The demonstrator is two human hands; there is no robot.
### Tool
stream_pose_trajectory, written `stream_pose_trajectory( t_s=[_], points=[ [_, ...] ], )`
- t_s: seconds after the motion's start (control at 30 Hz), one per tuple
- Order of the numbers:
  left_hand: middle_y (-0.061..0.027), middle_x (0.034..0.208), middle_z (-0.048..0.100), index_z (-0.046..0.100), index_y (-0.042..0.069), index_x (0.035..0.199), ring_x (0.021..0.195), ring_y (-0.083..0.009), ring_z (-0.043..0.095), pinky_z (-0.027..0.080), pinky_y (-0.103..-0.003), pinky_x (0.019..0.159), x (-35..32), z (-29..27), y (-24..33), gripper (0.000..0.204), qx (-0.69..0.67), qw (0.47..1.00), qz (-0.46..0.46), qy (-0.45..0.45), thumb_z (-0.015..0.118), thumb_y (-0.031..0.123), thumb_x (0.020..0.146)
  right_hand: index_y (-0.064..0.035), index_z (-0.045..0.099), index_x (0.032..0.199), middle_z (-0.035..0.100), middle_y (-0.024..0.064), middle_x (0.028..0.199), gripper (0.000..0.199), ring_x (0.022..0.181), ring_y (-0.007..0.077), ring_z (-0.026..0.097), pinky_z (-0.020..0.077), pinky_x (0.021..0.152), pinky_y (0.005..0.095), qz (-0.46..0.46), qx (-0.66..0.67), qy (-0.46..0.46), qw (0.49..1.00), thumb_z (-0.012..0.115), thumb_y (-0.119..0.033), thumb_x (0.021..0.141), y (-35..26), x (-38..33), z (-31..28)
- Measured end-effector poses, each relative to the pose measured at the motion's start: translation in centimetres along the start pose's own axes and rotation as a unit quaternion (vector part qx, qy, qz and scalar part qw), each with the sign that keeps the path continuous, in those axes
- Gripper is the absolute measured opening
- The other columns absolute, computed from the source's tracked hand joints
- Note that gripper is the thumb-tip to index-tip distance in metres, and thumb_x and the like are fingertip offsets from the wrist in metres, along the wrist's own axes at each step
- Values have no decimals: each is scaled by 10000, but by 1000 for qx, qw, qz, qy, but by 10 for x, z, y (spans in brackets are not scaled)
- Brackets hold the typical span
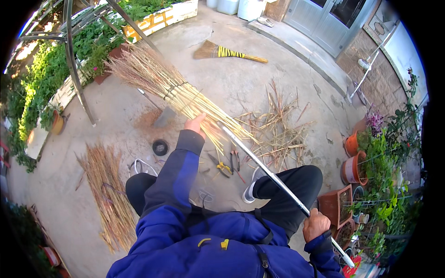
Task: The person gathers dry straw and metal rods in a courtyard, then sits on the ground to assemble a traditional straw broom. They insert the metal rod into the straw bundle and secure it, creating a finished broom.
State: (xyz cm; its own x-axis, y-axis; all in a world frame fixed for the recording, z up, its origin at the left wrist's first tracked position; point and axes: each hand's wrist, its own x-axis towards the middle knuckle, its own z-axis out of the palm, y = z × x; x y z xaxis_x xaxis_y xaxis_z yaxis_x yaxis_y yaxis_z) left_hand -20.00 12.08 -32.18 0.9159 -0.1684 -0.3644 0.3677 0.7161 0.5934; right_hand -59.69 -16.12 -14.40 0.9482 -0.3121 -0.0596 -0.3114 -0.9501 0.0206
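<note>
Out in front, my left hand [196, 125] is closed around the stalks of a straw bundle [178, 90], with its brushy heads pointing far left. Dark bands circle the bundle beyond my hand. My right hand [316, 225] grips a long shiny metal pole [273, 175] near its lower end. The pole slants up to the left, and its far tip lies at the stalks' cut ends, close to my left hand; whether they touch I cannot tell. On the ground between my feet lie yellow-handled pliers [219, 166] and dark-handled pliers [235, 161].
A second straw bundle [109, 197] lies at left, near a black tape roll [160, 147]. Loose stalk scraps [278, 127] litter the ground at right. A finished broom [229, 52] lies farther off. Potted plants [354, 169] line the right side; a metal frame [70, 60] stands left.
</note>
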Motion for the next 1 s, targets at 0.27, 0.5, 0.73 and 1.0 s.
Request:
stream_pose_trajectory(
  t_s=[0.27, 0.5, 0.73, 1.0],
  points=[
    [-118, 1046, 570, 484, -21, 1124, 938, -233, 577, 495, -375, 835, -13, 24, 23, 271, 38, 997, 54, -29, 511, -2, 855, 18, 530, 657, 565, 151, 584, 191, 536, 282, 563, 437, 529, 350, 29, 245, -183, 952, 685, -84, 612, 26, 0, 6],
    [-146, 1040, 559, 464, -35, 1129, 931, -276, 583, 508, -438, 805, -58, 74, 60, 282, -9, 990, 82, -113, 506, -3, 852, -51, 511, 651, 459, 14, 524, 160, 451, 101, 430, 318, 418, 238, 215, 534, -478, 664, 653, -43, 723, 32, 8, -5],
    [-162, 1049, 550, 457, -45, 1127, 924, -304, 583, 509, -455, 786, -50, 97, 78, 285, 13, 985, 131, -115, 499, -20, 846, -37, 502, 673, 488, 45, 518, 152, 441, 168, 473, 365, 432, 288, 96, 506, -364, 776, 646, -63, 712, 22, 6, 8],
    [-126, 1083, 558, 472, -4, 1147, 977, -263, 562, 470, -408, 858, -79, 129, 94, 286, 66, 988, 101, -99, 483, 15, 862, 18, 483, 658, 555, 214, 600, 221, 596, 391, 560, 447, 561, 422, 14, 150, 75, 986, 653, -123, 646, 25, 2, 11]
  ],
)
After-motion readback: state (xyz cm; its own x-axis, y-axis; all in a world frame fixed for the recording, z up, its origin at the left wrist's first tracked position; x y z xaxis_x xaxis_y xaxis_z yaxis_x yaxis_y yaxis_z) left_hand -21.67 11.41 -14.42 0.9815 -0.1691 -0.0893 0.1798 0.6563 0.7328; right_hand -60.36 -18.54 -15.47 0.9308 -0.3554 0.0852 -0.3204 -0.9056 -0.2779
